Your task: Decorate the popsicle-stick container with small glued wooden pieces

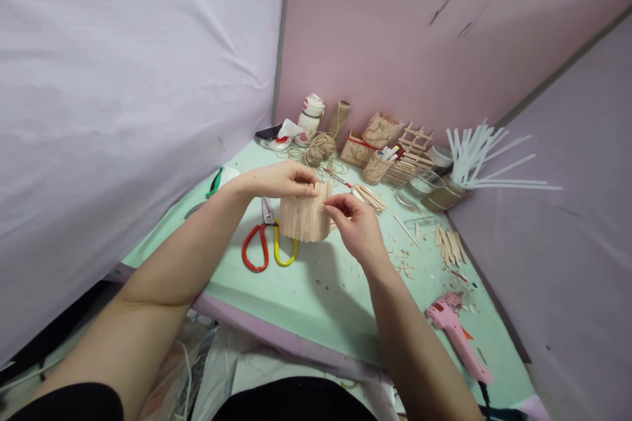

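Observation:
A round holder made of upright wooden craft sticks (305, 220) is held just above the pale green table. My left hand (291, 179) grips it by the top rim, the fingers curled over the far side and partly hidden. At its right side my right hand (354, 220) is closed in a pinch, thumb and fingertips against the sticks. Whatever is between those fingertips is too small to make out. Behind and below the holder lie scissors (255, 248) with one red and one yellow handle, blades partly covered.
A pink glue gun (461, 335) lies at the right front, near loose craft sticks (449, 247) and scraps. Along the back stand a white bottle (309, 120), a twine ball (320, 148), stick-built boxes (358, 149), a glass bowl (419, 189) and a pot of white glue sticks (476, 154).

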Motion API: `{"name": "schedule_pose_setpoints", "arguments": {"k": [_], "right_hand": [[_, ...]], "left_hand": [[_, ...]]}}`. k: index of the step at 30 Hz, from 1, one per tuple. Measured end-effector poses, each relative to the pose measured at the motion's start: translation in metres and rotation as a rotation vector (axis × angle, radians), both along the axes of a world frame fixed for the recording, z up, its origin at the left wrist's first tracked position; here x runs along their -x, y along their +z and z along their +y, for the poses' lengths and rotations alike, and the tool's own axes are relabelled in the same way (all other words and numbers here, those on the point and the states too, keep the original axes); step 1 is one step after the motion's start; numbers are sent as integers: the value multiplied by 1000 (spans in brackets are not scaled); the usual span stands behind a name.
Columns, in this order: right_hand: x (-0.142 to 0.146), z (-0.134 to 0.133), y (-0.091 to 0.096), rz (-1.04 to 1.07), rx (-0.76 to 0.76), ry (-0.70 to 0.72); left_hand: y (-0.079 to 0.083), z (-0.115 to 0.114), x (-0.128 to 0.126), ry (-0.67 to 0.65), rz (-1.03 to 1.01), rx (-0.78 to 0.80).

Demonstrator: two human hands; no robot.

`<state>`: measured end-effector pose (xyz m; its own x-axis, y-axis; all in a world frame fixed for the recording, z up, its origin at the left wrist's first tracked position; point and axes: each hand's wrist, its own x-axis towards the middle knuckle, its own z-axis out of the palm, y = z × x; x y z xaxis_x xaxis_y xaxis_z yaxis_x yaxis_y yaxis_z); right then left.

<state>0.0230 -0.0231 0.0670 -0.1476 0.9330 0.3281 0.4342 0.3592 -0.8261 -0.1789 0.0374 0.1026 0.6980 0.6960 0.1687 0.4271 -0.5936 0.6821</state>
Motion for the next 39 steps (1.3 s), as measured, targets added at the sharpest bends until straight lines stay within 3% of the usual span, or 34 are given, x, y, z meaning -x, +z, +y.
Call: {"name": "schedule_pose_setpoints", "arguments": {"k": [17,39], "right_hand": [[4,4,-3,81,53,-23],[8,-2,-3,19,-61,-96]], "left_hand": [[1,-1,0,-32,-1,50],[0,1,0,-25,8,91]]}}
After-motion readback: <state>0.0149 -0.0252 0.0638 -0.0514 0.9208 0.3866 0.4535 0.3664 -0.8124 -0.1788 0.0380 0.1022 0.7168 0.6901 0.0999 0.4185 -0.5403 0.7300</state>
